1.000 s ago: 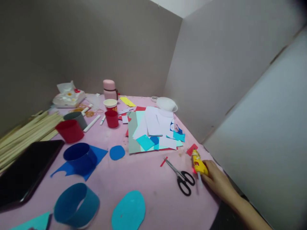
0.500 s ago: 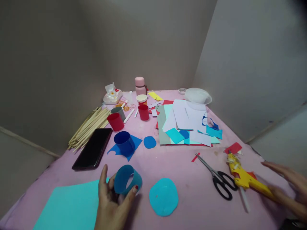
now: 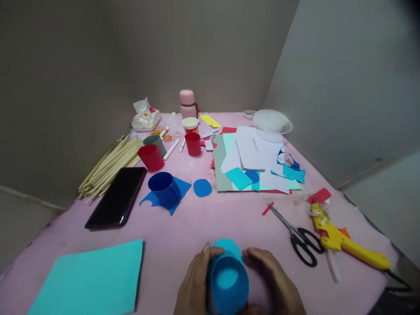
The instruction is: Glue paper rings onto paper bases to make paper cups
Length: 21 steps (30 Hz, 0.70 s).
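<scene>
My left hand (image 3: 196,282) is closed on the left side of a blue paper tube (image 3: 229,284), which tilts with its open end toward me. On the other side my right hand (image 3: 274,280) curves round the tube, fingertips and thumb at its edge; a gap shows between palm and tube. The turquoise paper disc (image 3: 228,246) shows just behind the tube, partly hidden by it. Whether the tube's far end touches the disc I cannot tell. To the right lie black-handled scissors (image 3: 297,236) and a yellow glue gun (image 3: 348,247) with a glue stick in it.
A turquoise sheet (image 3: 92,278) lies front left, near a phone (image 3: 116,199) and wooden sticks (image 3: 110,166). A dark blue paper tube (image 3: 166,190) stands on a blue scrap beside a blue disc (image 3: 202,187). Paper sheets (image 3: 252,153) are stacked further back.
My left hand has carried the blue tube rightward over the turquoise disc. My right hand has left the glue gun and come to the tube. The view has shifted slightly.
</scene>
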### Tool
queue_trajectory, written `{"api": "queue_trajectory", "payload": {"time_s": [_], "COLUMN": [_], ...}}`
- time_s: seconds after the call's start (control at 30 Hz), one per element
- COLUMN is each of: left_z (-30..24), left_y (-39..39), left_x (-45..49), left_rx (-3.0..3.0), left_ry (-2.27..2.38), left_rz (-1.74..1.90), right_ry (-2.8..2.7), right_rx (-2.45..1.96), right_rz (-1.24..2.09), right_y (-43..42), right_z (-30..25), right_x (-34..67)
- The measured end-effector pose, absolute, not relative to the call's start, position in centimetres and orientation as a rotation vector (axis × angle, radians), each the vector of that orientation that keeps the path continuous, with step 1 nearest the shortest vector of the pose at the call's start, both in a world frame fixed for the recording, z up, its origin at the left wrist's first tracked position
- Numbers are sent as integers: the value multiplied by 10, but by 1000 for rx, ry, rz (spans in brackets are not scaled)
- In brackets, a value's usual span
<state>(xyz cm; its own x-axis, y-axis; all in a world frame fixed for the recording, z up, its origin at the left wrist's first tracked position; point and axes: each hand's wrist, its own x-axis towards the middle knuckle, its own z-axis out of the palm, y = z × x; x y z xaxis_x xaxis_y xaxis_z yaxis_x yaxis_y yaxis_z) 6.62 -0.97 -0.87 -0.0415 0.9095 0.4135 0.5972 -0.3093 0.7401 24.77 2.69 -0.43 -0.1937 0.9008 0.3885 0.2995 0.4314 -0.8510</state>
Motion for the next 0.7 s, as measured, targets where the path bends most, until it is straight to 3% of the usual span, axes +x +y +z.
{"api": "queue_trajectory", "payload": {"time_s": [0.7], "left_z": [6], "left_y": [2], "left_x": [69], "left_rx": [1921], "left_ry": [1773], "left_rz": [1230], "right_ry": [-1942], "right_rx": [-944], "right_rz": [984], "right_y": [35], "right_z": [-20], "right_x": [260]}}
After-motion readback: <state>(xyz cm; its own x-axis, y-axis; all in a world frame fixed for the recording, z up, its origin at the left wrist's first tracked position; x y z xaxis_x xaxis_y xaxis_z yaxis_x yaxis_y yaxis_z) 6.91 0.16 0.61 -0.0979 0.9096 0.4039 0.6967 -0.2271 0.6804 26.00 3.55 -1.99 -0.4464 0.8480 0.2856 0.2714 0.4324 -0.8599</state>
